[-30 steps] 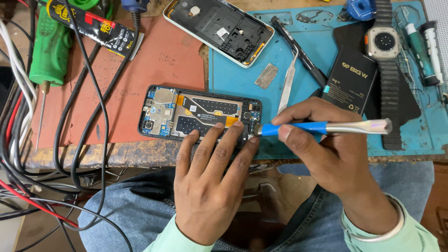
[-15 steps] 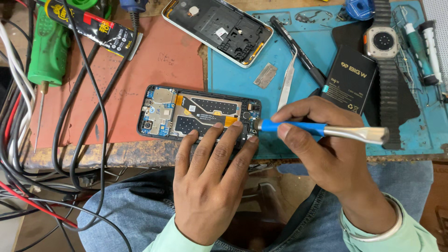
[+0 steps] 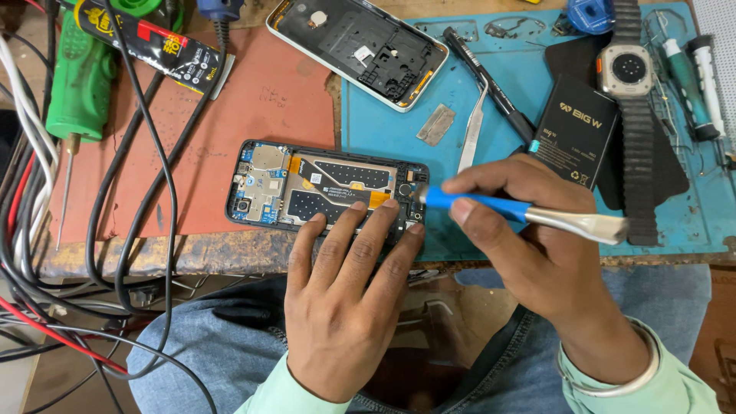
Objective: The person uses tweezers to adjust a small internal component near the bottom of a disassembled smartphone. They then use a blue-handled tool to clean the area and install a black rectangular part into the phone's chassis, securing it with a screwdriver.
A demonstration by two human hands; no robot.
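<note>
An opened black phone [image 3: 307,188] lies face down at the bench's front edge, its circuit board and orange flex cable exposed. My left hand [image 3: 345,299] rests flat on it, fingertips pressing the lower right part of the phone. In my right hand [image 3: 529,245] I grip a blue-handled tool with a flat metal end [image 3: 521,213]. Its blue tip touches the phone's right end near a small round part.
A phone back frame [image 3: 360,46] lies further back. Tweezers [image 3: 471,130], a black pen-like tool [image 3: 491,80], a black battery [image 3: 575,130], a smartwatch [image 3: 629,73] and screwdrivers [image 3: 694,77] lie on the blue mat [image 3: 682,207]. A green soldering iron [image 3: 77,77], a glue tube [image 3: 149,42] and cables sit on the left.
The tool in my right hand has tilted a little, its metal end dropping lower. My left hand and the phone stay where they were.
</note>
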